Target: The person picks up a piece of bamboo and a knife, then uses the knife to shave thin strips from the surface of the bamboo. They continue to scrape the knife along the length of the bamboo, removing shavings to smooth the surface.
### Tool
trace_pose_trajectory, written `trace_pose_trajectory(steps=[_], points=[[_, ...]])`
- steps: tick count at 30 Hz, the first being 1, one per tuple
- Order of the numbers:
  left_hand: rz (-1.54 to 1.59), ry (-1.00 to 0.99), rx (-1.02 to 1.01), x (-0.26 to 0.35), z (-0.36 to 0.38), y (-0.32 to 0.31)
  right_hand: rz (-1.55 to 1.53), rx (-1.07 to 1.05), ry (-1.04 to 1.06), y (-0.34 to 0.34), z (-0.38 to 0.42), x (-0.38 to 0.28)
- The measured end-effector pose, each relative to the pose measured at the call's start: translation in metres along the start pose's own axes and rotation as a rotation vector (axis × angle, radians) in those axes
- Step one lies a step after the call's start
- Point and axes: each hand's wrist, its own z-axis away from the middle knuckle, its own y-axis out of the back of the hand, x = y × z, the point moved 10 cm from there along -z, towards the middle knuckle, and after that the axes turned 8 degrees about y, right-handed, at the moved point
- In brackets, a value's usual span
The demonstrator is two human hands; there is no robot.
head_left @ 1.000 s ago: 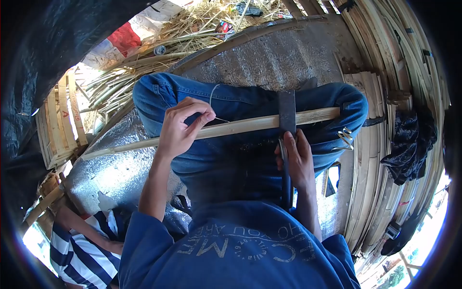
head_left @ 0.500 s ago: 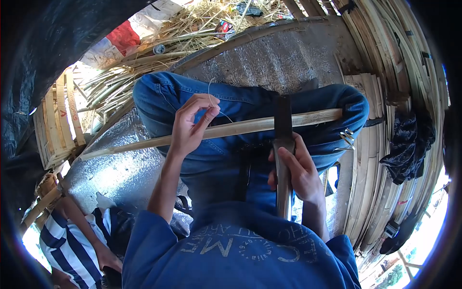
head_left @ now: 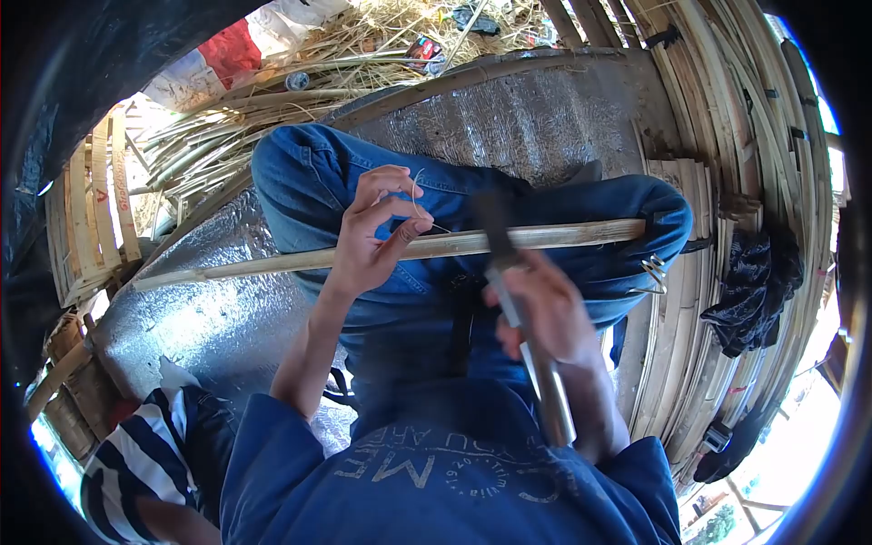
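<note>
A split bamboo strip (head_left: 563,235) lies across both thighs of the crossed legs in jeans. My left hand (head_left: 368,236) is raised just above the strip, thumb and fingers pinched on a thin pale strand (head_left: 418,186) that curls up in a loop. My right hand (head_left: 556,313), smeared by motion, is wrapped around a knife (head_left: 552,395) with a long metal tube handle. Its broad dark blade points away from me and overlaps the strip, slanting to the left in this view.
Silvery foil sheeting (head_left: 490,113) covers the floor ahead. Cut bamboo strips (head_left: 200,150) and shavings are heaped beyond it. Stacked bamboo slats (head_left: 681,272) line the right side, with a dark cloth (head_left: 752,291) on them. A person in a striped shirt (head_left: 136,454) is at lower left.
The knife has tilted, its blade swinging left and its handle end right. My left hand has shifted slightly right and down with the strand. The person at lower left has shifted lower in view.
</note>
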Motion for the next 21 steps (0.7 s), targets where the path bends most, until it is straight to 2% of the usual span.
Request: trace_pose_trajectory(steps=[1, 3, 5, 7, 9, 10, 13, 15, 17, 19, 21], points=[[0.0, -0.006, -0.005, -0.001, 0.001, -0.001, 0.074, -0.054, -0.088, -0.009, -0.001, 0.014], [0.063, 0.0, 0.009, -0.005, 0.004, 0.0, 0.106, -0.025, -0.082, -0.01, -0.001, 0.01], [0.111, 0.025, 0.021, -0.01, 0.005, 0.001, -0.099, -0.051, -0.095, -0.007, 0.007, -0.012], [0.155, 0.039, 0.051, -0.011, 0.004, 0.003, -0.044, 0.071, 0.131, 0.009, 0.01, -0.033], [0.139, 0.036, 0.044, -0.01, 0.004, 0.001, 0.149, 0.031, 0.019, 0.006, 0.004, -0.012], [0.139, 0.029, 0.035, -0.009, 0.004, 0.0, 0.128, -0.071, -0.141, -0.005, 0.003, 0.01], [0.075, 0.02, 0.024, -0.011, 0.007, 0.003, 0.053, -0.09, -0.18, -0.007, 0.007, -0.016], [0.127, -0.032, -0.022, -0.01, 0.007, 0.001, -0.054, -0.033, 0.049, 0.006, 0.008, -0.047], [0.148, -0.002, 0.019, -0.01, 0.005, 0.001, 0.046, 0.08, 0.058, 0.015, 0.007, -0.045], [0.172, 0.024, 0.045, -0.008, 0.003, 0.002, 0.139, -0.011, -0.191, 0.005, 0.005, -0.005], [0.185, 0.066, 0.062, -0.01, 0.003, 0.004, 0.171, -0.055, -0.149, 0.003, 0.007, -0.006]])
